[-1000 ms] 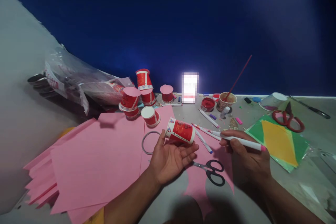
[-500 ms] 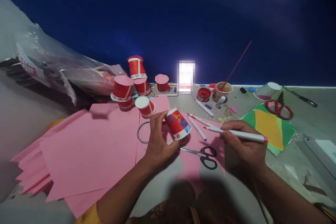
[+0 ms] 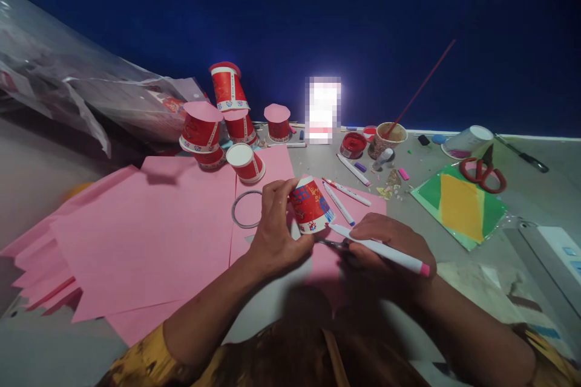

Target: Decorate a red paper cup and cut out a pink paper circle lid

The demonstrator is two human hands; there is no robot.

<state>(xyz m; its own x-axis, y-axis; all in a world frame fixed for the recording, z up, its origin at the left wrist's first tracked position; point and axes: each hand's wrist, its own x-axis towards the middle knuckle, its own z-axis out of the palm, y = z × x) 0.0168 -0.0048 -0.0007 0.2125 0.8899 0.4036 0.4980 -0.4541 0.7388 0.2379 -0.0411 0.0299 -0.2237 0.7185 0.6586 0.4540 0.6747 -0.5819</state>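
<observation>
My left hand (image 3: pixel 278 231) is wrapped round a red paper cup (image 3: pixel 311 204) with a white rim and blue and yellow markings, held tilted above pink paper. In my right hand (image 3: pixel 394 245) is a white marker (image 3: pixel 391 254) with a pink end; its tip is at the cup's lower right edge. Whether the tip touches the cup is hard to tell. Dark-handled scissors (image 3: pixel 334 243) lie below the cup, partly hidden by my right hand. Two more markers (image 3: pixel 338 203) rest just behind the cup. A grey ring (image 3: pixel 234 211) lies left of my left hand.
Stacked red cups (image 3: pixel 229 87) stand at the back left, near another red cup (image 3: pixel 246 163). Pink sheets (image 3: pixel 149 236) spread across the left. Behind are a red paint jar (image 3: pixel 353 145) and a cup with a stick (image 3: pixel 387 140). Red-handled scissors (image 3: pixel 483 175) lie on green and yellow sheets (image 3: pixel 462 208).
My right hand has moved left with the marker, bringing its tip to the cup and covering part of the scissors. The whole view has shifted slightly.
</observation>
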